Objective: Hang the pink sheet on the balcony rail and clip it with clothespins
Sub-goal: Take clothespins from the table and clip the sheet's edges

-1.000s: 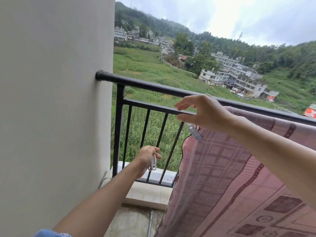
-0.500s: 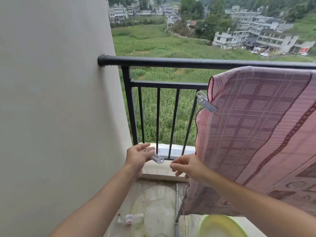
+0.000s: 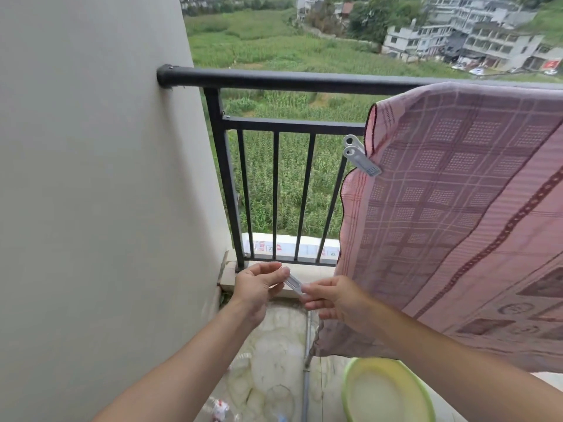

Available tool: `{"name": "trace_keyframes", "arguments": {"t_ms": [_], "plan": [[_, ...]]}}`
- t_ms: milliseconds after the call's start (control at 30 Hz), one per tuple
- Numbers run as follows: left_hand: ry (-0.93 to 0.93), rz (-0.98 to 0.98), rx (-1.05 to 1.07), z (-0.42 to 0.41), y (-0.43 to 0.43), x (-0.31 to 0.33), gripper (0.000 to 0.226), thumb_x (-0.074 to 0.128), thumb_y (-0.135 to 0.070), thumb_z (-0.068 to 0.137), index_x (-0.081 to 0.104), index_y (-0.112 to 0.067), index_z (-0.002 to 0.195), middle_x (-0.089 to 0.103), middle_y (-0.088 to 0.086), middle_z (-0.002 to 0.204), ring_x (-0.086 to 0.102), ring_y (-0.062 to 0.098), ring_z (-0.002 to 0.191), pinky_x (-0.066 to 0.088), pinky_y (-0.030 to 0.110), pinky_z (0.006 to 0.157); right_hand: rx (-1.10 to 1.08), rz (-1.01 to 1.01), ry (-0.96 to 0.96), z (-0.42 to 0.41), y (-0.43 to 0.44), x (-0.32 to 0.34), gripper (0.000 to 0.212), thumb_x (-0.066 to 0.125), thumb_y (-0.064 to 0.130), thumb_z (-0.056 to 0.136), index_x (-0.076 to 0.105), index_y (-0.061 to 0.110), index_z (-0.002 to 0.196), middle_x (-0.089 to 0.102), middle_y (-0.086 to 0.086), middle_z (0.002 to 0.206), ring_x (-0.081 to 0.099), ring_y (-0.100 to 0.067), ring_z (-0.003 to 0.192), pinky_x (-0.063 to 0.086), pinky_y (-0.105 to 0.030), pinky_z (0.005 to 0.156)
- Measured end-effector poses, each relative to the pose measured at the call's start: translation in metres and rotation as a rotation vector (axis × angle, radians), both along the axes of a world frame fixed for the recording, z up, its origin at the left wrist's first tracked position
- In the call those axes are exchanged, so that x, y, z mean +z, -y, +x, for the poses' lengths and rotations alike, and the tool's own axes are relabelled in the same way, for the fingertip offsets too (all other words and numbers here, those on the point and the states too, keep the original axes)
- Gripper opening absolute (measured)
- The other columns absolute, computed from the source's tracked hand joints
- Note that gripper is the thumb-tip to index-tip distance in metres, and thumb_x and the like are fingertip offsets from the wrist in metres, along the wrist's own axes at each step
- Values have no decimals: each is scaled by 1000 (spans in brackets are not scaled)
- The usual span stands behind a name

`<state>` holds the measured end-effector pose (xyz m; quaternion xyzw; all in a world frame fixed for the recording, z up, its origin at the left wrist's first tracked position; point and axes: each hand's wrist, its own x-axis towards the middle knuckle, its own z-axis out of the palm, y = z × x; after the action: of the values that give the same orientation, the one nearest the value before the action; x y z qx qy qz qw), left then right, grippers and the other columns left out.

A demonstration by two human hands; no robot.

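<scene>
**Spare pin passes L to R: 1st clip done, 2nd up next**

A sec ago the right hand [image 3: 338, 300] is up at the sheet's left edge, next to the clipped clothespin [image 3: 361, 159]. Now it's down low, in front of the foot of the railing, meeting the left hand [image 3: 259, 287]. The two hands share the spare clothespin [image 3: 294, 283]. L pinches one end w/ thumb and fingertips, and R pinches the other end, fingers curled. It looks like a hand-over, L to R, though who lets go isn't settled yet.

The pink sheet [image 3: 457, 223] hasn't moved. It's draped over the balcony rail [image 3: 289, 80] on the right side and hangs down inside toward the floor. The clipped pin sits on its left edge, below the top bar. Can't tell if it bites onto a bar or only onto the cloth layers.

What it means: the left-edge clip is prob. done, since no hand is on it and the sheet holds. Next is likely a 2nd pin further right along the sheet, so R would carry it back up.

Also there: a yellow-green basin [image 3: 387, 391] on the floor under the sheet, and a plastic bottle [image 3: 219, 409] lying near the wall.
</scene>
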<state>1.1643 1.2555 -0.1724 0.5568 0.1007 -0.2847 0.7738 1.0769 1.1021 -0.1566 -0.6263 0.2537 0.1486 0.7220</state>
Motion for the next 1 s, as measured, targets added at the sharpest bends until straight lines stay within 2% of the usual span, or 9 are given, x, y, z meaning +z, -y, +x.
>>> {"name": "trace_keyframes", "arguments": {"t_ms": [167,333,500,567,667,767,867,933,1000], "plan": [[-28,-40,-54,-10,9,-25,13,74,-3,78,65,-5,88,67,11,81,62,25,77,51,32,70,-3,-197,27,-10,8,-14,24,80,20,76,73,4,92,66,-2,76,59,-10,70,47,-22,57],[9,301,-152,-6,13,-66,11,69,-16,87,65,-11,97,65,6,93,60,18,86,47,30,71,146,-994,189,-26,52,-18,24,74,40,79,68,18,75,65,-2,66,53,-14,58,33,-29,53],[251,445,-419,-13,61,-88,42,80,-8,75,63,-11,113,58,5,94,58,17,88,54,32,81,417,-1406,-30,-54,96,-19,35,63,51,77,47,22,66,53,2,62,51,-14,59,31,-30,51],[319,471,-469,-15,87,-93,49,85,-18,70,65,-14,114,60,5,96,59,17,88,53,33,84,478,-1449,-68,-58,106,-23,31,62,50,76,48,22,71,54,3,67,54,-16,65,36,-31,55],[439,554,-427,-12,113,-103,21,83,-27,72,72,-10,80,66,3,73,56,14,68,48,29,65,507,-1428,-86,-59,117,-24,30,64,46,76,44,25,67,50,5,64,51,-16,64,36,-30,55],[466,586,-351,-2,117,-110,24,78,-20,77,63,-14,60,55,-3,58,47,12,59,36,23,53,511,-1418,-80,-60,125,-26,24,66,47,74,55,26,74,59,6,71,57,-15,69,43,-31,61],[444,528,-360,6,121,-116,8,76,-10,77,69,-14,78,64,1,73,56,14,67,47,23,64,505,-1383,-87,-61,130,-30,25,66,48,73,62,26,82,64,6,76,60,-15,74,49,-33,66],[375,412,-420,8,125,-113,38,72,-3,78,64,-14,114,63,4,104,63,22,85,54,33,76,504,-1343,-95,-64,132,-31,24,68,48,73,63,27,85,65,7,77,61,-13,75,50,-33,68],[307,318,-475,11,128,-110,62,69,-6,83,48,-23,138,50,-1,121,62,27,104,52,30,75,505,-1313,-91,-67,132,-33,23,70,47,72,64,28,85,66,9,76,61,-11,74,51,-33,69]]}}
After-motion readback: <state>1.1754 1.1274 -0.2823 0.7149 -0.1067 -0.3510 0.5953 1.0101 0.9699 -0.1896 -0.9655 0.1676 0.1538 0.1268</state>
